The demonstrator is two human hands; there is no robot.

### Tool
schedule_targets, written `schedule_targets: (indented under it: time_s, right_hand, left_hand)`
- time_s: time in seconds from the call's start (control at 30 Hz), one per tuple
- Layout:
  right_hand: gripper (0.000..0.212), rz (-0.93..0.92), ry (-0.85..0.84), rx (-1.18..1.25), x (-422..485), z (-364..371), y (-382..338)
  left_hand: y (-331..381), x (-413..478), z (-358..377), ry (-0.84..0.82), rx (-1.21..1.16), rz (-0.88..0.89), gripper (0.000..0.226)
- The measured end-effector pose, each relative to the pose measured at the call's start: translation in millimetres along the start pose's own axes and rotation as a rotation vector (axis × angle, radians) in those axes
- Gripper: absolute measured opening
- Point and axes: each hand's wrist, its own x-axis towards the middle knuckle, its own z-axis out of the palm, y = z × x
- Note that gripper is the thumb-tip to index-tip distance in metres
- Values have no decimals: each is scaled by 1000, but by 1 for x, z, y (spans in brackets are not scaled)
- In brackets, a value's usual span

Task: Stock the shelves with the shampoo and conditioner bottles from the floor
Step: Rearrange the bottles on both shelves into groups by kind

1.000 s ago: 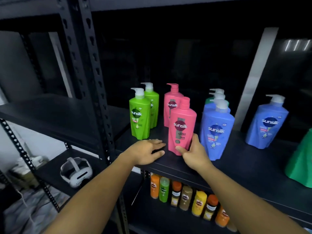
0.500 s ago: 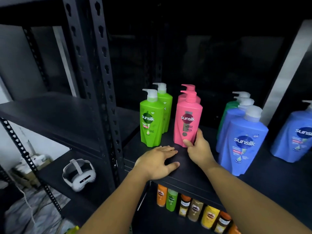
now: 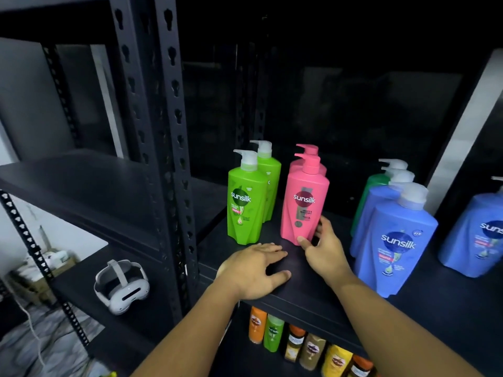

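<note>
A: Front pump bottle [image 3: 304, 205] pink, maroon circle on label; pair at left [image 3: 246, 202] lime green, white pumps.
B: Right-hand bottles [image 3: 394, 240] blue, navy logo patch; one behind [image 3: 366, 197] dark green. Shelf [image 3: 313, 289] matte black. Lower row [image 3: 307, 346] orange, green, gold, yellow. Headset [image 3: 121, 285] white.

A single head-worn, wide-angle camera supplied the only view. It looked forward and down from just in front of a black shelf [image 3: 304, 292], close enough that both forearms entered from the bottom edge. The shelf board filled the centre and right, a perforated upright [image 3: 152, 148] stood left of centre, and a lower tier showed beneath. Straight edges bowed towards the borders. No second view overlapped it.
</note>
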Motion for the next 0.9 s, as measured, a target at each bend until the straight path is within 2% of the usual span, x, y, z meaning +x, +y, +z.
schedule_targets:
  time_s: [0.33, 0.6, 0.8, 0.9]
  right_hand:
    - [40, -32, 52, -83, 0, 2, 0]
    - [57, -26, 53, -37, -1, 3, -3]
    - [58, -19, 52, -24, -2, 4, -3]
    - [60, 48, 68, 85, 1, 4, -4]
  left_hand:
    - [2, -2, -1, -19, -3, -32, 67]
    - [4, -2, -2, -10, 6, -30, 67]
    - [5, -3, -4, -5, 10, -31, 66]
    - [7, -4, -5, -3, 12, -21, 64]
